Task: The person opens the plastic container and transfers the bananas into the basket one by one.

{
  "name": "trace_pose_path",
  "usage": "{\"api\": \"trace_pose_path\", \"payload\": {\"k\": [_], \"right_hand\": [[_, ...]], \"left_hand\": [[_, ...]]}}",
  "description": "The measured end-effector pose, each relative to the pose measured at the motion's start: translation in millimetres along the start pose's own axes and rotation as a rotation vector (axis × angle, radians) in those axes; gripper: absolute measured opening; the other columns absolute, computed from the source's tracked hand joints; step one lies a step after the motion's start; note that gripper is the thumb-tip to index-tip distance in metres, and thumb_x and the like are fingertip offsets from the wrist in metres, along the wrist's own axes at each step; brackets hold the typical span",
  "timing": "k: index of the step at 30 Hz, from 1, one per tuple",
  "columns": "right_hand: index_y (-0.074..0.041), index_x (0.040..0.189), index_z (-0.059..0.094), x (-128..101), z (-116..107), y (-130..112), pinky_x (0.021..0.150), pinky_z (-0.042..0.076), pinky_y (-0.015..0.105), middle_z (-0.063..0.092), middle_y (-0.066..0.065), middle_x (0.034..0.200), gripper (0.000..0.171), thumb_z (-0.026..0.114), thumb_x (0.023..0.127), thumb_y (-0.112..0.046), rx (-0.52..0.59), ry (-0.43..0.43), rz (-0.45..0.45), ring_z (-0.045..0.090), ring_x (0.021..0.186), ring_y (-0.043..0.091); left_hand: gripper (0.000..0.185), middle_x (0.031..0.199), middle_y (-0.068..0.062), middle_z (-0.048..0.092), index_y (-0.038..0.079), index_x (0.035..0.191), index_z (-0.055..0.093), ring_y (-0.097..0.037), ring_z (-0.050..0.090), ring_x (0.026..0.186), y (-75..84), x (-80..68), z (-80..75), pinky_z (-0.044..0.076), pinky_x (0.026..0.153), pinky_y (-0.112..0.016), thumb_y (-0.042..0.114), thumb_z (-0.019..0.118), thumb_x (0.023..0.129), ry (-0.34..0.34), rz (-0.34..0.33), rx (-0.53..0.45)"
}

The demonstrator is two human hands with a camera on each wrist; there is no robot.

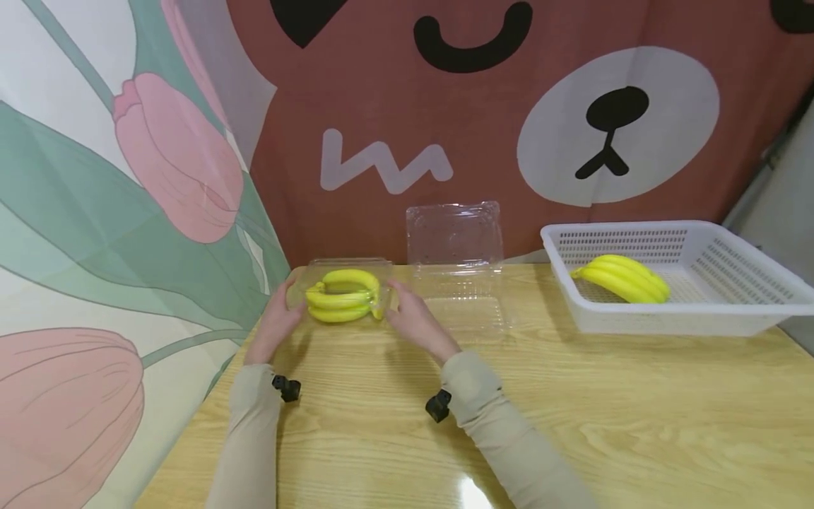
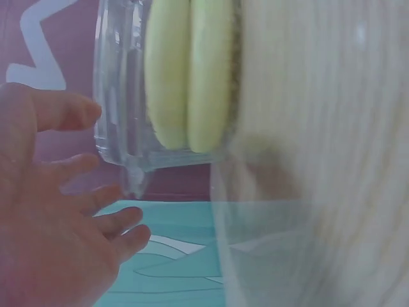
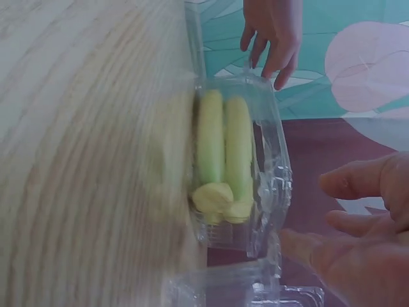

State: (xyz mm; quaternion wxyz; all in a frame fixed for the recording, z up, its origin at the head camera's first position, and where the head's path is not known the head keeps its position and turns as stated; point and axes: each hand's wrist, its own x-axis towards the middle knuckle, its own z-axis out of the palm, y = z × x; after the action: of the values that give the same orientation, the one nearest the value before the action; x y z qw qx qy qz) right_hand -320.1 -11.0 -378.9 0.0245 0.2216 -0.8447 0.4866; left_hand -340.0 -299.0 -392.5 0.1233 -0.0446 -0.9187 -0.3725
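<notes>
Your left hand (image 1: 275,322) and right hand (image 1: 416,318) are released – flanking the closed clamshell (image 1: 346,293) of bananas (image 1: 343,295); squeeze unevenly and its lid may pop.

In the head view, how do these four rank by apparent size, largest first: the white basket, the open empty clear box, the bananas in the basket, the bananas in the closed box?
1. White basket.
2. Open empty clear box.
3 and 4. Bananas in the basket and bananas in the closed box: both look alike, so no ranking.
</notes>
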Motion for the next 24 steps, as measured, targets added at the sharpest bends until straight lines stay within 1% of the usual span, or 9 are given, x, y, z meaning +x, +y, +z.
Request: {"api": "trace_pose_path", "payload": {"k": [4, 5, 6, 8, 11, 15, 18, 21, 24], "right_hand": [[-0.014, 0.157, 0.024, -3, 7, 1, 0.077, 0.055, 0.046, 0.049, 0.018, 0.143, 0.068, 0.056, 0.097, -0.007, 0.083, -0.076, 0.041, 0.06, 0.076, 0.021], [-0.017, 0.158, 0.019, -3, 9, 1, 0.078, 0.055, 0.048, 0.039, 0.019, 0.152, 0.07, 0.055, 0.098, -0.008, 0.105, -0.096, 0.063, 0.06, 0.074, 0.019], [-0.02, 0.159, 0.016, -3, 11, 2, 0.081, 0.055, 0.045, 0.035, 0.018, 0.154, 0.072, 0.055, 0.099, -0.01, 0.112, -0.114, 0.08, 0.057, 0.067, 0.014], [-0.023, 0.16, 0.009, -4, 14, 2, 0.068, 0.055, 0.047, 0.03, 0.018, 0.156, 0.076, 0.054, 0.099, -0.011, 0.144, -0.147, 0.118, 0.041, 0.049, 0.011], [-0.02, 0.16, 0.006, -4, 17, 2, 0.072, 0.054, 0.041, 0.03, 0.018, 0.156, 0.076, 0.053, 0.1, -0.013, 0.105, -0.161, 0.12, 0.039, 0.049, 0.008], [-0.015, 0.159, 0.012, -3, 19, 3, 0.067, 0.054, 0.04, 0.037, 0.019, 0.153, 0.072, 0.053, 0.1, -0.013, 0.024, -0.144, 0.093, 0.049, 0.058, 0.017], [-0.01, 0.157, 0.021, -3, 21, 3, 0.085, 0.053, 0.044, 0.04, 0.019, 0.151, 0.068, 0.055, 0.099, -0.014, -0.074, -0.11, 0.059, 0.062, 0.092, 0.027], [-0.007, 0.154, 0.029, -2, 22, 2, 0.103, 0.044, 0.044, 0.041, 0.018, 0.149, 0.064, 0.058, 0.098, -0.015, -0.155, -0.078, 0.037, 0.053, 0.121, 0.031], [-0.006, 0.153, 0.033, -3, 24, 1, 0.102, 0.045, 0.042, 0.042, 0.018, 0.144, 0.062, 0.06, 0.097, -0.015, -0.19, -0.056, 0.028, 0.054, 0.117, 0.029]], "left_hand": [[0.066, 0.155, -0.03, 0.021, -0.007, 0.153, 0.016, -0.045, 0.021, 0.142, -6.3, -1.2, 1.3, 0.022, 0.114, -0.057, 0.011, 0.049, 0.098, -0.023, -0.079, -0.03], [0.067, 0.156, -0.03, 0.021, -0.006, 0.153, 0.016, -0.045, 0.022, 0.142, -7.7, -1.2, 1.9, 0.023, 0.113, -0.057, 0.012, 0.05, 0.098, -0.029, -0.097, -0.034], [0.068, 0.156, -0.03, 0.021, -0.005, 0.154, 0.015, -0.045, 0.022, 0.142, -8.9, -1.3, 2.3, 0.024, 0.113, -0.057, 0.014, 0.05, 0.099, -0.034, -0.11, -0.038], [0.07, 0.155, -0.03, 0.022, -0.005, 0.154, 0.015, -0.044, 0.023, 0.142, -11.3, -1.3, 3.1, 0.025, 0.113, -0.055, 0.016, 0.051, 0.099, -0.038, -0.121, -0.039], [0.069, 0.153, -0.032, 0.026, -0.008, 0.153, 0.018, -0.044, 0.026, 0.141, -12.8, -1.0, 4.2, 0.026, 0.113, -0.054, 0.015, 0.054, 0.098, -0.037, -0.11, -0.046], [0.066, 0.151, -0.033, 0.028, -0.011, 0.15, 0.022, -0.045, 0.029, 0.138, -11.7, -1.0, 4.7, 0.027, 0.112, -0.054, 0.011, 0.056, 0.097, -0.033, -0.092, -0.077], [0.067, 0.152, -0.031, 0.028, -0.01, 0.15, 0.022, -0.046, 0.031, 0.137, -10.2, -1.3, 4.5, 0.032, 0.109, -0.055, 0.009, 0.058, 0.096, -0.036, -0.099, -0.103], [0.069, 0.151, -0.032, 0.029, -0.01, 0.15, 0.022, -0.046, 0.033, 0.136, -8.9, -1.7, 3.8, 0.035, 0.107, -0.055, 0.008, 0.06, 0.095, -0.041, -0.111, -0.112], [0.068, 0.148, -0.033, 0.031, -0.009, 0.15, 0.023, -0.047, 0.035, 0.134, -6.5, -2.3, 2.7, 0.038, 0.104, -0.056, 0.007, 0.06, 0.095, -0.052, -0.115, -0.113]]}}
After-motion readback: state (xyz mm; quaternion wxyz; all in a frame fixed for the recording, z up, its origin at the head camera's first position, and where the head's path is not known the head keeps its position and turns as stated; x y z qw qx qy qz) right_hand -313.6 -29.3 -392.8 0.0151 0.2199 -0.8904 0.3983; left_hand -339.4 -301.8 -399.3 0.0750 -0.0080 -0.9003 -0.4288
